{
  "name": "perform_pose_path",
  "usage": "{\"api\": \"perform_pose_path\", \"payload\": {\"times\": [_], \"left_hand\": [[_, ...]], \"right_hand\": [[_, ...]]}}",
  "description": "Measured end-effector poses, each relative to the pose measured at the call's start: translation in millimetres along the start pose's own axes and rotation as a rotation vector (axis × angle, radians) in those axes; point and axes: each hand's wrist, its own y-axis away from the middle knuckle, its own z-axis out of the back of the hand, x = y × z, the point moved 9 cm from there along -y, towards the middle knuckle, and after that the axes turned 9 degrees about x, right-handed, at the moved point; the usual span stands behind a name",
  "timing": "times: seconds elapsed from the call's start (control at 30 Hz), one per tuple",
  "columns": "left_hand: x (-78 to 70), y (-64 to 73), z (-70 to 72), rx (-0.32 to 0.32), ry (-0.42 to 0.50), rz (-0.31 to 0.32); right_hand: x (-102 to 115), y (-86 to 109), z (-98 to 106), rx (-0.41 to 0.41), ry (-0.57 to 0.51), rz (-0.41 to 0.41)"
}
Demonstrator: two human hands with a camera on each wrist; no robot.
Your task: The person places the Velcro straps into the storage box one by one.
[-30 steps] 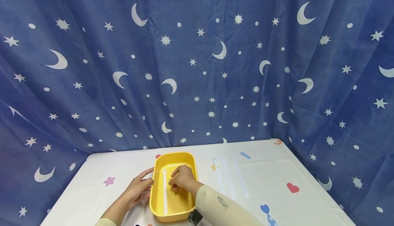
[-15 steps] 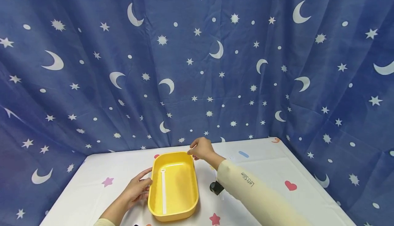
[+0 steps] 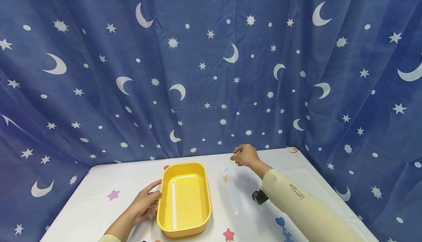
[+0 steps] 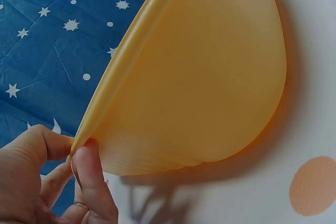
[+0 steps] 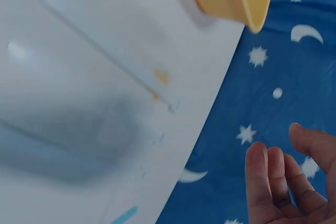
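A yellow plastic tray (image 3: 192,201) stands on the table in the head view. At its left side my left hand (image 3: 145,202) grips the rim; the left wrist view shows the thumb and a finger pinching the edge of the tray (image 4: 194,77). Inside the tray lies one flat white strip (image 3: 174,205) with a slotted end. My right hand (image 3: 245,155) hovers above the table's far part with loosely bent fingers. In the right wrist view the right hand (image 5: 289,182) has nothing between thumb and fingers. Below and beside it lie pale, see-through strips (image 3: 232,194), partly hidden by the arm.
The white tablecloth (image 3: 316,179) carries printed shapes, among them a red star (image 3: 228,234) and a purple star (image 3: 113,195). A blue curtain (image 3: 197,70) with moons and stars hangs behind the table's back edge.
My right hand has lifted out of the tray and moved right, over the strips on the table. The white strip stays in the tray. My left hand keeps its grip on the rim.
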Motion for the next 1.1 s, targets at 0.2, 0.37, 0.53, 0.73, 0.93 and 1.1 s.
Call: {"api": "perform_pose_path", "payload": {"times": [0.2, 0.37, 0.53, 0.73, 0.93, 1.1], "left_hand": [[0.0, -0.2, 1.0, -0.002, -0.004, -0.003], [0.7, -1.9, 1.7, -0.004, -0.007, 0.0], [1.4, -1.8, 1.4, -0.004, -0.004, 0.006], [0.9, -1.1, 0.9, -0.005, 0.002, 0.004], [2.2, -2.7, 2.0, -0.001, -0.001, 0.0], [2.5, -3.3, 2.1, 0.003, 0.002, -0.003]], "right_hand": [[-23.7, -1.5, 15.7, -0.029, 0.026, -0.038], [-41.4, -0.2, 25.6, -0.037, 0.022, -0.073], [-61.2, 1.5, 32.7, -0.053, 0.019, -0.103], [-87.8, 3.0, 32.8, -0.064, -0.003, -0.128], [-109.3, 0.4, 27.8, -0.063, 0.008, -0.13], [-121.3, 2.4, 21.4, -0.071, 0.015, -0.105]]}}
